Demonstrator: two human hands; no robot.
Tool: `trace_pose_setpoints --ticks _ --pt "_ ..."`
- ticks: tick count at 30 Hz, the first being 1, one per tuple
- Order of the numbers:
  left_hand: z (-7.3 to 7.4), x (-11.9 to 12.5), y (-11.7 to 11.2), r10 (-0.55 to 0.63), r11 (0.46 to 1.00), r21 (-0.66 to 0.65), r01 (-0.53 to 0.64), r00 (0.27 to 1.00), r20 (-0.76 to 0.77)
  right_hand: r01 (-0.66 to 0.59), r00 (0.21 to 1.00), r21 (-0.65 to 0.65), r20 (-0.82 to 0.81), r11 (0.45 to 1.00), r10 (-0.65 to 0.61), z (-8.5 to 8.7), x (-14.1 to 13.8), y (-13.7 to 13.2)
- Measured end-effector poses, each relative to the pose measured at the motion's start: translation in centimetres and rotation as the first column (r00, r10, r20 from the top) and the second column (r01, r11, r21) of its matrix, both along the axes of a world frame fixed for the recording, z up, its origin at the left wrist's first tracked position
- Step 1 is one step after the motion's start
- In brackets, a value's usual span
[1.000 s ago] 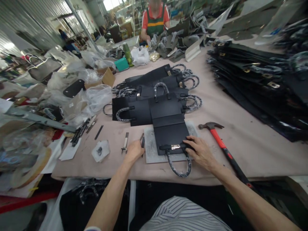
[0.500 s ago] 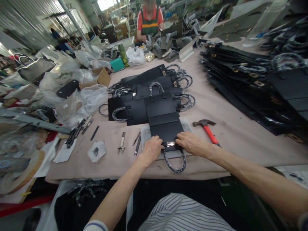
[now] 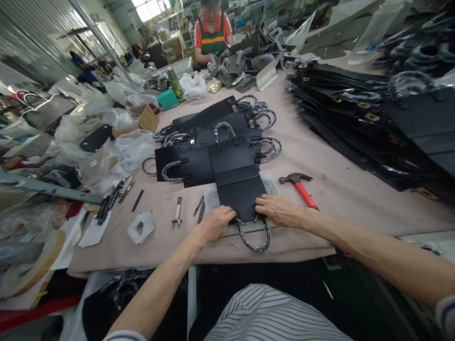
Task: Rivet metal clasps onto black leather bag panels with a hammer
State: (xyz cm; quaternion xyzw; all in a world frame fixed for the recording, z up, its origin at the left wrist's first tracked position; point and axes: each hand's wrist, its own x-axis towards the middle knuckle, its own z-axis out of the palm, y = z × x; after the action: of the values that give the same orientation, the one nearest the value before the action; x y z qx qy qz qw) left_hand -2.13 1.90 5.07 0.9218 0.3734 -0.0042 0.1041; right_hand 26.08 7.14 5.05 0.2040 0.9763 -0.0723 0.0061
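Note:
A black bag panel (image 3: 241, 192) lies lengthwise before me over a pale slab (image 3: 212, 198). My left hand (image 3: 217, 222) is closed at the panel's lower left edge, fingertips bent over it. At the lower right edge, my right hand (image 3: 275, 210) grips with its fingers curled. Small metallic bits glint by the fingertips of both hands; their exact form I cannot make out. Between the hands, a plastic-wrapped handle (image 3: 256, 247) loops down toward the table's front edge. The undersides of the fingers are hidden.
A red-handled hammer (image 3: 304, 190) lies to the right. On the left are a caliper-like tool (image 3: 177, 213), thin tools and a whitish pad (image 3: 141, 227). More black bag panels (image 3: 199, 161) overlap behind, and a tall stack (image 3: 341, 118) stands right. Across the table sits a co-worker (image 3: 212, 35).
The shiny metal plate on the panel's lower end has gone from sight, and the panel's lower edge now looks folded or tipped. Both hands stay at that edge. The view has shifted slightly.

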Motion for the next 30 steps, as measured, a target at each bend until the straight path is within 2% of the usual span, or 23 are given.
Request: trace_pose_setpoints --ticks 4,7,11,15,18,20,22,23,24,25,26,28,29,30 --pt "-1.3 -1.8 0.2 -0.177 0.983 0.072 0.170 0.979 0.103 -0.104 0.990 -0.018 -0.097 0.994 0.101 -0.9 1.5 0.5" --pt "-1.8 -1.9 0.4 -0.199 0.976 0.108 0.189 0.975 0.094 -0.139 0.982 -0.019 -0.134 0.990 0.135 -1.3 1.7 0.8" --pt "-1.7 -1.6 0.2 -0.194 0.975 0.124 0.182 0.977 0.091 -0.144 0.974 -0.046 -0.182 0.989 0.133 -1.4 1.7 0.8" --pt "-1.8 -1.3 -0.5 -0.128 0.982 0.152 0.109 0.985 0.116 -0.101 0.966 -0.065 -0.243 0.993 0.082 -1.7 2.4 -0.4" --pt "-2.2 -1.1 -1.3 -0.065 0.988 0.147 0.041 0.985 0.159 -0.018 0.953 -0.107 -0.301 0.994 -0.015 -2.5 2.9 -1.9" --pt "-2.4 -1.1 -2.0 -0.031 0.992 0.129 0.000 0.970 0.242 0.053 0.922 -0.139 -0.373 0.989 -0.102 -3.5 3.2 -3.0" --pt "-2.6 -1.4 -2.4 0.069 0.990 0.089 -0.109 0.926 0.371 0.150 0.871 -0.156 -0.446 0.976 -0.205 -4.7 3.2 -3.8" --pt "-2.6 -1.7 -2.6 0.159 0.978 0.058 -0.202 0.890 0.427 0.198 0.849 -0.156 -0.467 0.968 -0.249 -5.3 3.1 -4.0" --pt "-2.7 -2.1 -2.6 0.280 0.944 0.025 -0.328 0.841 0.463 0.244 0.830 -0.150 -0.478 0.958 -0.286 -5.9 3.1 -4.2" --pt "-2.6 -2.6 -2.5 0.421 0.881 -0.008 -0.474 0.775 0.471 0.277 0.819 -0.141 -0.482 0.950 -0.311 -6.4 3.0 -4.2" --pt "-2.5 -3.2 -2.3 0.565 0.786 -0.036 -0.618 0.693 0.448 0.300 0.814 -0.131 -0.481 0.945 -0.325 -6.9 2.9 -4.2" --pt "-2.2 -4.6 -1.9 0.808 0.542 -0.081 -0.837 0.492 0.324 0.325 0.803 -0.121 -0.488 0.938 -0.341 -7.6 2.9 -4.0" --pt "-1.9 -5.3 -1.7 0.885 0.430 -0.102 -0.897 0.396 0.245 0.329 0.802 -0.123 -0.487 0.936 -0.346 -7.9 3.0 -3.8" --pt "-1.7 -6.0 -1.5 0.931 0.347 -0.126 -0.929 0.325 0.167 0.327 0.805 -0.129 -0.481 0.936 -0.348 -8.1 3.1 -3.6"
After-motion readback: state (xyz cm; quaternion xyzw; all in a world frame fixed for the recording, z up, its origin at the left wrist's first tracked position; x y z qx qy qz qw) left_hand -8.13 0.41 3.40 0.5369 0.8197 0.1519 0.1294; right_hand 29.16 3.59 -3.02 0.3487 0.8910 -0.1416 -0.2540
